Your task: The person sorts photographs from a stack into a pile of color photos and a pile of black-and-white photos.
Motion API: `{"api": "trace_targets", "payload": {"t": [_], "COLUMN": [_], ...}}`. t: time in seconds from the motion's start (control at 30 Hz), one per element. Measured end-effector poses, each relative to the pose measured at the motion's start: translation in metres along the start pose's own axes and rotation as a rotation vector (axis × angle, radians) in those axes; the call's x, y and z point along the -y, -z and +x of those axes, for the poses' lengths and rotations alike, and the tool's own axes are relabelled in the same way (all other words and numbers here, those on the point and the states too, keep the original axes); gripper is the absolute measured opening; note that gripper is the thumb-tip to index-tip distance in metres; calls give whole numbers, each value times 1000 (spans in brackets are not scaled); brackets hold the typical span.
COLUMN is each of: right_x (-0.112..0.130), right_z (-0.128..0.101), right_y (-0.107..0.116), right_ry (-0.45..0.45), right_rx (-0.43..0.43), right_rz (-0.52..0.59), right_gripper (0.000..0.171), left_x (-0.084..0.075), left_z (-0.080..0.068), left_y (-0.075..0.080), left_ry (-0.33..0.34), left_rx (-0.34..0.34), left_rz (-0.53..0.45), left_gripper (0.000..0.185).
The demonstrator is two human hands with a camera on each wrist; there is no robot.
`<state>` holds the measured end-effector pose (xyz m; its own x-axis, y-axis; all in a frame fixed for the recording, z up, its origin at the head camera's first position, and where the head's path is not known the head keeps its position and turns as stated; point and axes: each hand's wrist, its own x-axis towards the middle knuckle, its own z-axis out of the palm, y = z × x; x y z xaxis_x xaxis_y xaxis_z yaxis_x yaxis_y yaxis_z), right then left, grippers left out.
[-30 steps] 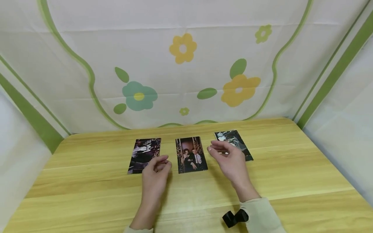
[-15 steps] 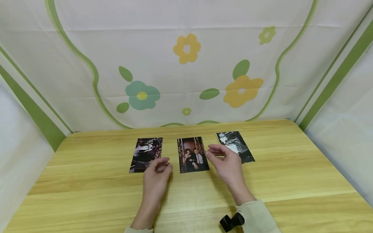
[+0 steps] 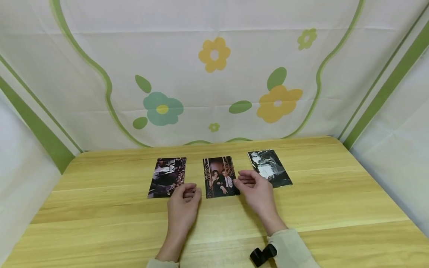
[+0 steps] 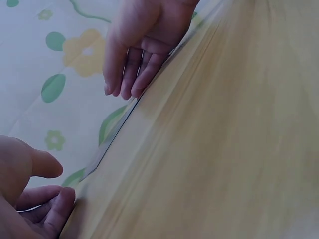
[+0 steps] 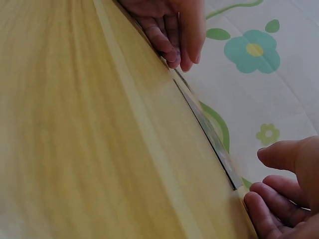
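Three photo prints lie in a row on the wooden table (image 3: 335, 201): a dark left photo (image 3: 166, 177), a middle photo (image 3: 219, 176) of two people, and a black-and-white right photo (image 3: 269, 168). My left hand (image 3: 191, 191) hovers at the middle photo's lower left corner, fingers loosely curled and holding nothing. My right hand (image 3: 242, 181) is at its right edge, relaxed and holding nothing; I cannot tell whether it touches. In the left wrist view the left hand (image 4: 35, 199) and right hand (image 4: 132, 59) flank the photo's thin edge (image 4: 112, 144). The right wrist view shows the same edge (image 5: 207, 134).
A white cloth backdrop (image 3: 214, 74) with flowers and green lines rises behind the table, with cloth walls on both sides. A small black device (image 3: 263, 255) sits at my right sleeve. Bare wood stretches in front of the photos and to both sides.
Both hands drew in toward the middle photo. The right hand moved left, off the right photo. The photos have not moved.
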<state>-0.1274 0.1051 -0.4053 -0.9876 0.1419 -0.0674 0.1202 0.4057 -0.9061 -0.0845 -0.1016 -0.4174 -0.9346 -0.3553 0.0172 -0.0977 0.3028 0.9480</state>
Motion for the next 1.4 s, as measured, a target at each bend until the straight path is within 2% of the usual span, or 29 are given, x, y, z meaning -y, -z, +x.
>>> {"api": "trace_targets", "payload": {"t": [0.13, 0.27, 0.53, 0.7, 0.93, 1.2, 1.4], "right_x": [-3, -5, -6, -6, -5, -1, -1], "right_z": [1, 0, -2, -4, -6, -8, -9], "right_y": [-2, -4, -9, -13, -15, -17, -18], "right_ry": [14, 34, 141, 150, 143, 111, 117], "right_rx": [-14, -26, -33, -27, -27, -19, -12], "right_rz": [7, -50, -277, -323, -323, -329, -327], "right_gripper": [38, 39, 48, 49, 48, 62, 57], "left_x": [1, -1, -7, -8, -8, -8, -9], "left_z": [-1, -3, -6, -7, -8, -5, -5], "left_y": [-2, -5, -14, -19, -21, -22, -23], "left_ry": [-53, -73, -119, -147, -174, -116, -118], "left_rx": [6, 30, 82, 75, 52, 57, 50], "left_rz": [16, 33, 196, 282, 295, 268, 260], "left_gripper": [21, 25, 46, 49, 46, 50, 51]}}
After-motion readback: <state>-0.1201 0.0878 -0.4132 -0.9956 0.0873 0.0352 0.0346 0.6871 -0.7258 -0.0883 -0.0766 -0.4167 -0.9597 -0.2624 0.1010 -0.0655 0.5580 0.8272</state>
